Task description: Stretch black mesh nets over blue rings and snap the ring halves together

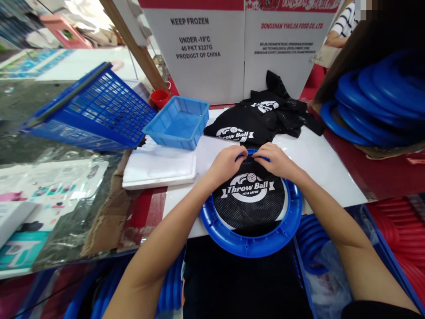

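Pinching blue ring (251,246) at far rim: left fingers (242,151), right fingers (262,152); black mesh (250,212) nearer.

At the near edge of the red, glossy counter (358,173), the blue ring (247,247) is smooth, shiny plastic. The black cloth (250,215) in it is dull, with tiny holes all over. Closer to the far edge, the black cloth pile (244,117) is soft and dull too. The blue tray (181,124) is plastic, a bit shiny. The big box (209,79) is smooth card, and the post (141,51) is wood.
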A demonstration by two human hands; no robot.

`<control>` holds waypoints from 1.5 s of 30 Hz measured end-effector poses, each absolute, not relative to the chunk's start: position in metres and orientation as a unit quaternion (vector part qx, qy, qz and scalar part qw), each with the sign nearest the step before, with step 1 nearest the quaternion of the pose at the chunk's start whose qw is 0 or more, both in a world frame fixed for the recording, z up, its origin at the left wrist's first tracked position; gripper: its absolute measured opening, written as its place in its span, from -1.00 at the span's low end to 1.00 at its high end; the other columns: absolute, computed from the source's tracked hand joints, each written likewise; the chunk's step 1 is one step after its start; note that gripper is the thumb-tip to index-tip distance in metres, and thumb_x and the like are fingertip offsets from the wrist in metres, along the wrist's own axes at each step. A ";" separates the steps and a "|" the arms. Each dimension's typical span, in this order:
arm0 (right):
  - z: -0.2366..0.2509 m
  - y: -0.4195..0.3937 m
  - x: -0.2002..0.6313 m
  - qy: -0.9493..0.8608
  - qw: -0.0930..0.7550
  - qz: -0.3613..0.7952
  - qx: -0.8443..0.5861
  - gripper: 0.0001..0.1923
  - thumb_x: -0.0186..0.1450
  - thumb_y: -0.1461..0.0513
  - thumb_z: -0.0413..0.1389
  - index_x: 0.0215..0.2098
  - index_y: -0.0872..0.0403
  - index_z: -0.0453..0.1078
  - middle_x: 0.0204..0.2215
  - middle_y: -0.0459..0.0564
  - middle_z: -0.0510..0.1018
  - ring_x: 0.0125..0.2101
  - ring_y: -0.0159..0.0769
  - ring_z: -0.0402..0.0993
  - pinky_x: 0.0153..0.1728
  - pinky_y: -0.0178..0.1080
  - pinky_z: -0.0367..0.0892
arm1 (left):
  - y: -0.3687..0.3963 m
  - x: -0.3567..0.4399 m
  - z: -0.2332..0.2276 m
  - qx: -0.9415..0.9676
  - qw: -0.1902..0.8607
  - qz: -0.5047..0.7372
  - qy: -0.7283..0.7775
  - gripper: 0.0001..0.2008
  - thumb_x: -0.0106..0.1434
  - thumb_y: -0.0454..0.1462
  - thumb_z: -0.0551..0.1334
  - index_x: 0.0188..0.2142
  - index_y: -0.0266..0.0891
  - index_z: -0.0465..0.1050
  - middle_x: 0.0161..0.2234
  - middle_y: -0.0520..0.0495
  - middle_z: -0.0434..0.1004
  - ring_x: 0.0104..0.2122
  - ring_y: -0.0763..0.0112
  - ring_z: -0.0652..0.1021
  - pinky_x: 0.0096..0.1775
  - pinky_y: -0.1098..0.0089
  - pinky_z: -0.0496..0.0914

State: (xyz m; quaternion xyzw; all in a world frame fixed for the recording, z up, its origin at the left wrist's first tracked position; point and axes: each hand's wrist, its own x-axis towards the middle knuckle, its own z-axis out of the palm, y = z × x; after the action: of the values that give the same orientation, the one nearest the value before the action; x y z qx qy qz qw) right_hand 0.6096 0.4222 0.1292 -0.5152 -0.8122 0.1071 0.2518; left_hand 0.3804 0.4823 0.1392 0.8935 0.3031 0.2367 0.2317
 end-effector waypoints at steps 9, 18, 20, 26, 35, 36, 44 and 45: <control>0.127 0.423 0.607 -0.804 0.278 0.101 -0.516 -0.73 0.52 0.20 0.10 -0.06 -0.01 0.68 -0.18 0.10 0.65 -0.11 -0.05 0.47 0.01 0.05 0.38 | 0.478 0.380 0.137 0.914 0.178 0.190 0.312 -0.67 0.52 -0.34 0.10 0.00 -0.23 0.67 -0.03 -0.23 0.66 -0.09 0.14 0.63 -0.01 0.18 0.53; 0.126 0.422 0.603 -0.807 0.273 0.086 -0.516 -0.72 0.51 0.24 0.08 -0.04 -0.02 0.67 -0.19 0.09 0.63 -0.12 -0.05 0.45 -0.02 0.03 0.36 | 0.476 0.378 0.138 0.925 0.149 0.143 0.318 -0.63 0.54 -0.34 0.05 0.09 -0.21 0.62 0.02 -0.23 0.60 -0.10 0.17 0.63 -0.05 0.19 0.53; 0.126 0.421 0.602 -0.810 0.257 0.071 -0.522 -0.70 0.51 0.25 0.06 -0.03 -0.02 0.66 -0.19 0.09 0.63 -0.10 -0.04 0.44 -0.02 0.03 0.33 | 0.475 0.380 0.140 0.927 0.145 0.123 0.323 -0.62 0.54 -0.35 0.04 0.12 -0.22 0.60 0.04 -0.24 0.59 -0.10 0.15 0.63 -0.06 0.18 0.54; 0.130 0.418 0.597 -0.820 0.194 0.010 -0.538 -0.65 0.49 0.31 0.00 -0.02 0.03 0.65 -0.25 0.13 0.58 -0.14 -0.02 0.36 -0.11 -0.01 0.22 | 0.471 0.388 0.150 0.926 0.118 0.048 0.356 -0.58 0.53 -0.39 -0.03 0.20 -0.30 0.50 0.11 -0.32 0.50 -0.20 0.16 0.65 -0.13 0.17 0.53; 0.129 0.417 0.597 -0.813 0.206 0.003 -0.544 -0.63 0.47 0.33 0.01 -0.01 0.01 0.65 -0.25 0.11 0.57 -0.16 -0.03 0.35 -0.12 -0.02 0.19 | 0.467 0.388 0.155 0.930 0.100 0.024 0.353 -0.55 0.49 -0.43 -0.04 0.24 -0.32 0.45 0.17 -0.35 0.47 -0.19 0.11 0.67 -0.15 0.15 0.54; 0.128 0.417 0.597 -0.813 0.208 0.002 -0.544 -0.63 0.47 0.33 0.01 -0.01 0.01 0.65 -0.25 0.11 0.57 -0.15 -0.02 0.35 -0.12 -0.02 0.20 | 0.466 0.387 0.155 0.931 0.099 0.026 0.350 -0.54 0.49 -0.44 -0.05 0.25 -0.33 0.44 0.17 -0.36 0.47 -0.18 0.11 0.67 -0.15 0.15 0.54; 0.125 0.419 0.598 -0.815 0.223 0.006 -0.535 -0.67 0.46 0.33 0.04 -0.01 0.07 0.65 -0.25 0.11 0.58 -0.17 -0.05 0.37 -0.12 -0.04 0.20 | 0.464 0.385 0.150 0.933 0.075 0.031 0.350 -0.56 0.52 -0.45 -0.03 0.27 -0.31 0.41 0.17 -0.32 0.47 -0.14 0.12 0.67 -0.17 0.21 0.55; 0.124 0.419 0.598 -0.815 0.225 0.003 -0.534 -0.67 0.46 0.32 0.04 -0.01 0.06 0.65 -0.25 0.10 0.58 -0.17 -0.06 0.37 -0.12 -0.04 0.19 | 0.464 0.386 0.149 0.933 0.074 0.032 0.350 -0.55 0.52 -0.45 -0.03 0.28 -0.31 0.41 0.17 -0.32 0.47 -0.13 0.12 0.67 -0.17 0.21 0.56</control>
State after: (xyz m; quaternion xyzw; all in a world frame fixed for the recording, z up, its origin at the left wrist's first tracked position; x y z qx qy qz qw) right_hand 0.5976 0.4194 0.1245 -0.5342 -0.8148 0.0029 0.2250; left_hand 0.3856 0.4636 0.1494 0.9334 0.3495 0.0324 0.0745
